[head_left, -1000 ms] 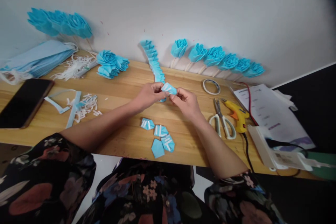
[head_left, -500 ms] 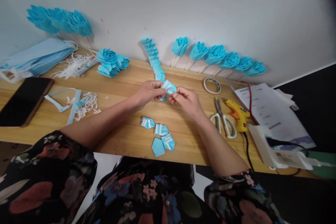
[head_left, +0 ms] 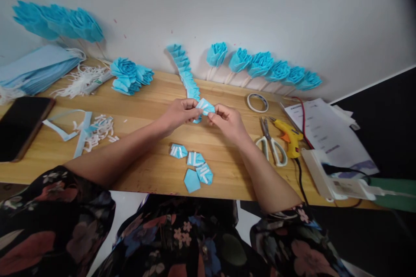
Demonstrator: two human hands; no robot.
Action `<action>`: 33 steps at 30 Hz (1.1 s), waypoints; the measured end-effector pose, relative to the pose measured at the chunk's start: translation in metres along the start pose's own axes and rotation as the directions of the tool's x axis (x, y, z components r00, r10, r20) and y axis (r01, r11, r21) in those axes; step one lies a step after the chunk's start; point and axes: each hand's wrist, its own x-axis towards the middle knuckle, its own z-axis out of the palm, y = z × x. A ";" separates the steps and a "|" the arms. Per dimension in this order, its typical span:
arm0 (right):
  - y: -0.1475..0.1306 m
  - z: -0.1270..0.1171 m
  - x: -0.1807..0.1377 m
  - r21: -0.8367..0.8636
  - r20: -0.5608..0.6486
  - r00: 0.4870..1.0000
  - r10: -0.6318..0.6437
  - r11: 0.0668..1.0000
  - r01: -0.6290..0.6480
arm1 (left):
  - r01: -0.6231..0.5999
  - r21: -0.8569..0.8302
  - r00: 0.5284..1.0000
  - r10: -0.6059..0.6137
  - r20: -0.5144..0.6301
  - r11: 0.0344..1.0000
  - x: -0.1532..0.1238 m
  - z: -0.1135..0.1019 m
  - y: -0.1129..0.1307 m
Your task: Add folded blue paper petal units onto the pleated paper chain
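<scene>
Between my two hands is a small folded blue petal piece (head_left: pixel 205 106) with white tape strips on it. My left hand (head_left: pixel 182 114) pinches its left side, and my right hand (head_left: pixel 226 121) grips its right side with thumb and fingers. Behind them a long row of overlapping blue folded pieces (head_left: pixel 183 69) runs back toward the wall, its near end partly hidden by my left hand. Nearer to me on the table lie several folded pieces with white strips (head_left: pixel 204 174) and a plain blue pentagon (head_left: pixel 192 181).
Blue flowers on sticks (head_left: pixel 260 65) lean along the wall. To the right are a tape roll (head_left: pixel 258 102), scissors (head_left: pixel 271 143), a yellow glue gun (head_left: pixel 289 137) and a power strip (head_left: pixel 316 173). Leftward lie a phone (head_left: pixel 22 127), face masks (head_left: pixel 39 69), cut scraps (head_left: pixel 100 130) and bunched flowers (head_left: pixel 130 75).
The whole view has shifted slightly, so things appear a little further left. Both hands keep hold of the same folded piece, with almost no change in grip.
</scene>
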 end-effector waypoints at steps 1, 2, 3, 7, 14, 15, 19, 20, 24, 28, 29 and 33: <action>0.001 -0.001 0.000 -0.002 0.002 1.000 0.000 1.000 0.000 | 0.000 0.002 1.000 0.000 -0.001 1.000 0.001 -0.001 0.000; 0.001 -0.002 0.000 -0.005 0.004 1.000 0.001 1.000 -0.001 | 0.001 0.007 1.000 -0.001 -0.002 1.000 0.001 -0.002 -0.001; 0.002 -0.003 0.001 -0.005 0.009 1.000 0.005 1.000 -0.005 | 0.000 0.014 1.000 0.000 -0.004 1.000 0.001 -0.002 -0.001; 0.004 -0.004 0.001 0.042 0.056 0.998 0.019 0.999 -0.021 | -0.014 0.034 1.000 0.015 -0.013 0.999 0.001 -0.003 0.000; 0.001 0.003 0.000 -0.021 0.036 0.999 0.033 0.999 -0.032 | -0.025 0.039 0.999 0.024 0.023 0.999 -0.002 0.003 0.000; 0.000 0.004 0.000 -0.037 0.035 0.999 0.034 0.999 -0.032 | -0.027 0.043 0.999 0.026 0.021 0.999 -0.002 0.004 -0.001; -0.001 0.004 0.000 -0.058 0.043 0.999 0.033 0.998 -0.030 | -0.027 0.052 1.000 0.026 0.017 0.998 -0.001 0.003 -0.002; -0.001 0.003 -0.001 -0.048 0.050 0.998 0.035 0.998 -0.033 | -0.022 0.051 1.000 0.021 0.020 0.998 -0.001 0.002 -0.002; 0.001 0.002 0.000 0.038 0.086 0.996 0.039 0.998 -0.042 | -0.004 0.034 0.999 0.003 0.033 0.999 0.000 0.001 -0.001; 0.002 0.000 0.001 0.114 0.114 0.993 0.040 0.992 -0.053 | 0.000 0.016 1.000 0.000 0.006 1.000 0.000 -0.001 0.000; 0.002 -0.001 0.001 0.130 0.120 0.992 0.040 0.990 -0.056 | -0.005 0.017 1.000 0.006 -0.007 1.000 0.000 -0.002 0.000; 0.003 -0.002 0.001 0.128 0.097 0.995 0.039 0.990 -0.052 | -0.020 0.026 0.999 0.021 -0.033 0.999 0.000 -0.003 0.002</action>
